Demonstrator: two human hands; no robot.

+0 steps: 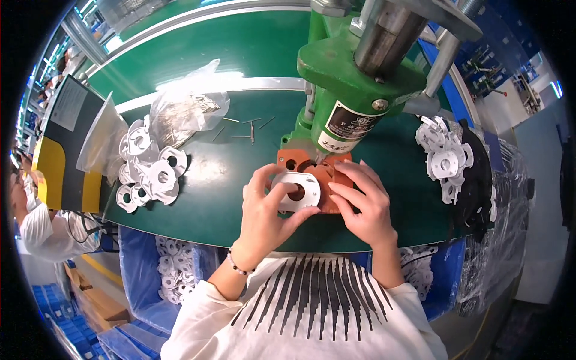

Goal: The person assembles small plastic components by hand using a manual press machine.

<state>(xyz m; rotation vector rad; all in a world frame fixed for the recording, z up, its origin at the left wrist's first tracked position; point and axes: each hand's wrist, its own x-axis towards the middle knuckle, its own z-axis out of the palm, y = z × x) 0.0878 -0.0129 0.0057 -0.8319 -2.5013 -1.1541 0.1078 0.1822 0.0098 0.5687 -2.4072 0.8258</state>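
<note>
Between the thumb and fingers of my left hand (264, 207) is a white plastic ring-shaped part (311, 191) with a large round hole. The hand is closed on it, with a fingertip over the hole. The part is over the left side of an orange fixture block (326, 201), which has a dark hole and a cut-out. My right hand (367, 207) rests at the block's right side, fingers stretched and apart, their tips touching or very near the orange surface. Nothing shows in that hand. Directly behind the block stands a green press (336, 78) with a steel ram.
White plastic parts (162, 175) are heaped at the left, beside a clear bag of metal pins (192, 108). Loose pins (252, 132) lie left of the press. More white parts (445, 162) sit at the right. Blue bins (141, 282) hang below the green table (222, 210).
</note>
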